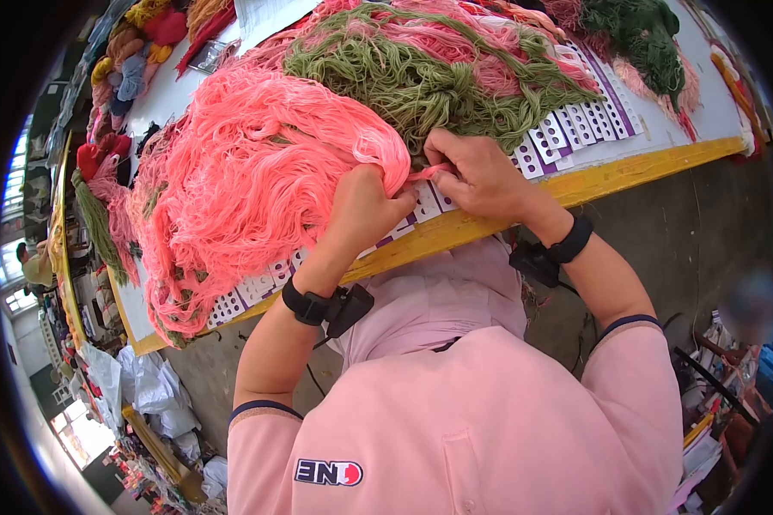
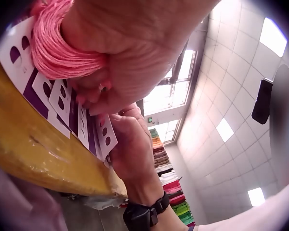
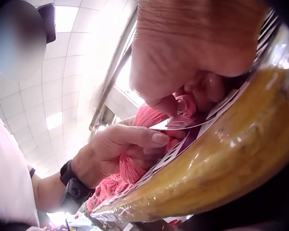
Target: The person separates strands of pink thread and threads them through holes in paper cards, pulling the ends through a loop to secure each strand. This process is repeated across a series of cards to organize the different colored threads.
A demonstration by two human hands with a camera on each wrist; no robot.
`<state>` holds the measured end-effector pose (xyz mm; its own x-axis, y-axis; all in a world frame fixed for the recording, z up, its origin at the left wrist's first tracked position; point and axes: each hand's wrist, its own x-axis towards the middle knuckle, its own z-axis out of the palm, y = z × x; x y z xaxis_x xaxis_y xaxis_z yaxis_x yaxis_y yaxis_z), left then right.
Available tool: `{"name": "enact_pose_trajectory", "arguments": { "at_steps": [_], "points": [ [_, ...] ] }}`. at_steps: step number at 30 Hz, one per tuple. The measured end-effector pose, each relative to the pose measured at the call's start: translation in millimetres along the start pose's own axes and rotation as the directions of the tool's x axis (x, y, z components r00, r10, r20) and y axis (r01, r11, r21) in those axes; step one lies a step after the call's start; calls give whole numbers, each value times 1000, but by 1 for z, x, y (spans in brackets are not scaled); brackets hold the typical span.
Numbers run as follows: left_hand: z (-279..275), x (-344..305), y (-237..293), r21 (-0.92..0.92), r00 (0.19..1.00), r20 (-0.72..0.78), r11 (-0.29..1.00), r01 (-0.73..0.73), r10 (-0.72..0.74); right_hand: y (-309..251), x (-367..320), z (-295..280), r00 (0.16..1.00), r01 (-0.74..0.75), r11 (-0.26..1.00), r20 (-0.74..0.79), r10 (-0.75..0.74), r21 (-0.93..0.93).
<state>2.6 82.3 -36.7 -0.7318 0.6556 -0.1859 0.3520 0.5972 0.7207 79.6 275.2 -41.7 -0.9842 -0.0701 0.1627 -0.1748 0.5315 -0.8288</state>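
A large heap of bright pink yarn (image 1: 249, 163) lies along the table's near edge. At its right end my left hand (image 1: 361, 202) grips a bundle of the strands; in the left wrist view the pink strands (image 2: 62, 53) loop round by the fingers. My right hand (image 1: 483, 176), just to the right, pinches a short pink length (image 1: 428, 172) stretched between the two hands. Seen from the right wrist, the left thumb (image 3: 156, 138) lies over the yarn, close under the right fingers. White cards with punched holes (image 1: 558, 133) lie beneath both hands.
Olive green yarn (image 1: 404, 77) is piled behind the pink heap. Dark green yarn (image 1: 636, 43) lies at the back right, and several coloured hanks (image 1: 133, 69) at the back left. A yellow edge (image 1: 644, 172) borders the table. White bags (image 1: 155, 386) stand on the floor at left.
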Motion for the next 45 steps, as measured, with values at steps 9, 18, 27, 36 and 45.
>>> {"name": "enact_pose_trajectory", "arguments": {
  "at_steps": [9,18,27,36,45],
  "points": [
    [-45,-17,4,-795,944,245,512,326,-220,0,0,0,998,66,983,20,-64,-171],
    [-189,-80,-81,-992,969,128,-35,123,-213,-2,2,-3,997,49,973,72,-33,-225],
    [-378,-107,-187,-981,868,-177,12,-194,-464,-1,-2,-4,996,58,977,81,-42,-204],
    [-409,-53,-40,349,786,-571,937,-28,236,4,51,-35,989,-140,672,127,69,727],
    [-88,11,-14,-799,930,301,477,366,-211,-3,32,-58,952,-294,865,40,304,407]
  ]
}}
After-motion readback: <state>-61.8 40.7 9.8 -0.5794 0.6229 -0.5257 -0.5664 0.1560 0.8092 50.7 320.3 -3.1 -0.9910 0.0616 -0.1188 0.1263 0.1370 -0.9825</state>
